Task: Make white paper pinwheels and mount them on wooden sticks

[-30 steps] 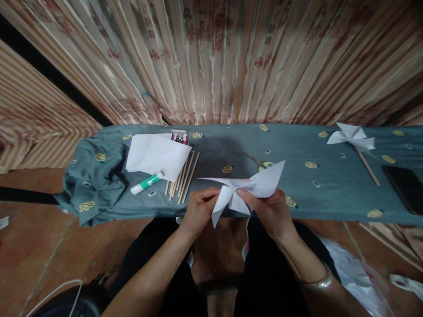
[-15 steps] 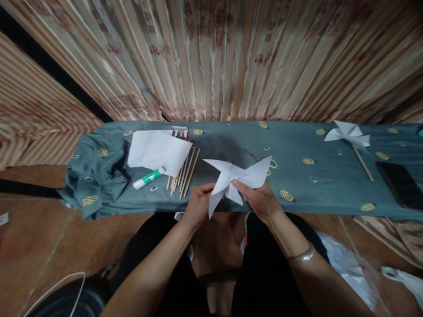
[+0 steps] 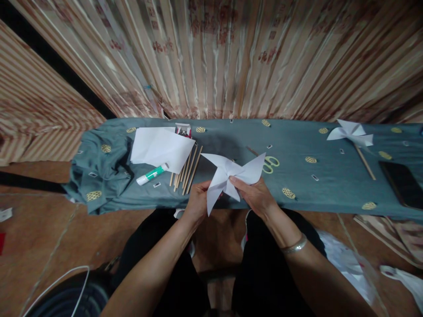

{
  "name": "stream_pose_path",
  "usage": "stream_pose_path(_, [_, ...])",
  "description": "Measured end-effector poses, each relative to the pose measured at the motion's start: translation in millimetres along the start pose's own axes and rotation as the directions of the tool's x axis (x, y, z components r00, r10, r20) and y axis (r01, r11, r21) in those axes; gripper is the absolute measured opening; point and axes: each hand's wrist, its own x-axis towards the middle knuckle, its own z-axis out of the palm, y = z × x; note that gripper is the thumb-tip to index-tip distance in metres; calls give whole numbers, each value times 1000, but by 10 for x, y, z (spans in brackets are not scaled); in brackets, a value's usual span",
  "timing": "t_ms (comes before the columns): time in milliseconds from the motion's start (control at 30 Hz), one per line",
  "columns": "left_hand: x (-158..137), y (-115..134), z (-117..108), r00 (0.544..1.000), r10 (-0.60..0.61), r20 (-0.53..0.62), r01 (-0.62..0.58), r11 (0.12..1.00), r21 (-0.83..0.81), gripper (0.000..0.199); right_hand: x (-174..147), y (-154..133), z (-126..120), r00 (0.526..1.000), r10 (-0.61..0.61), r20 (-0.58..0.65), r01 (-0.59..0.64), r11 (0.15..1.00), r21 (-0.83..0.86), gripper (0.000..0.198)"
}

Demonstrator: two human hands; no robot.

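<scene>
A white paper pinwheel point(image 3: 228, 174) with four-sided folded blades is held over the front edge of the cloth-covered table. My right hand point(image 3: 256, 193) grips it from the right, its thumb pressed near the centre. At the lower left blade, my left hand point(image 3: 199, 200) is closed on the paper, its fingertips partly hidden behind it. Just beyond the right blade lie scissors point(image 3: 271, 164) with pale green handles. Several thin wooden sticks point(image 3: 188, 174) rest left of the pinwheel.
White paper sheets point(image 3: 158, 147) lie at the left, with a green-and-white glue stick point(image 3: 152, 174) before them and a small open box point(image 3: 183, 130) behind. A finished pinwheel on a stick point(image 3: 352, 133) and a black phone point(image 3: 401, 184) lie at the right of the table point(image 3: 304, 185).
The pinwheel and both hands have shifted slightly left against the table, showing more of the scissors' handles. The camera view has moved a little. Both hands keep their hold.
</scene>
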Motion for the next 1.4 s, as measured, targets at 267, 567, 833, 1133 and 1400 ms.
stream_pose_path(267, [-3,-3,6,1000,-7,-10,6,1000,-30,24,21,18,19,1000,8,7,-8,1000,2,36])
stream_pose_path(567, [33,5,-64,999,-37,7,37,998,-49,32,55,4,-73,1000,-27,-12,26,996,-81,40])
stream_pose_path(833, [-143,352,-186,947,317,-43,-316,948,29,29,77,-38,-238,959,-284,-21,234,826,-514,35])
stream_pose_path(1133, [-223,340,35,978,89,189,-92,996,6,40,-39,-51,-104,938,-312,150,322,630,-706,32])
stream_pose_path(1400, [-213,307,29,979,41,198,-55,996,68,49,-89,-66,-55,905,-343,252,414,573,-707,22])
